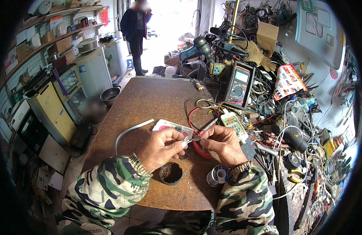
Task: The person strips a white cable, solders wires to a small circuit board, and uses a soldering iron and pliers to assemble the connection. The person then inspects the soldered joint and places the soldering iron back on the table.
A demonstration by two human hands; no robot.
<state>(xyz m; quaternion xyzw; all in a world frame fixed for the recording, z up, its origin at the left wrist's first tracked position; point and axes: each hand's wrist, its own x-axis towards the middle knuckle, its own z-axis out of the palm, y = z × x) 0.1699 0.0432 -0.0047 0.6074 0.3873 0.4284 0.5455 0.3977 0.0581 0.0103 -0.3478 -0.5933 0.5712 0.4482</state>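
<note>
In front of my chest, both hands meet over the wooden table [149,98]. My left hand [164,148] pinches a short grey-white piece of wire [192,140] between thumb and fingertips. The other end of that wire is in the fingertips of my right hand [223,145]. Behind the hands lies a white box-like piece [185,130] with pink and dark markings, partly covered by my left hand. A white cable [130,130] curves beside it. Red-handled pliers [199,150] lie under my right hand. Nearer me are a round dark tin [170,173] of brown lumps and a solder spool [218,176].
A multimeter [239,84] stands at the table's right, beside a small circuit board [233,124]. Tangled cables and tools heap along the right side. A person [136,37] stands near the bright doorway. Shelves and appliances line the left; a dark pot [110,94] sits by the table edge.
</note>
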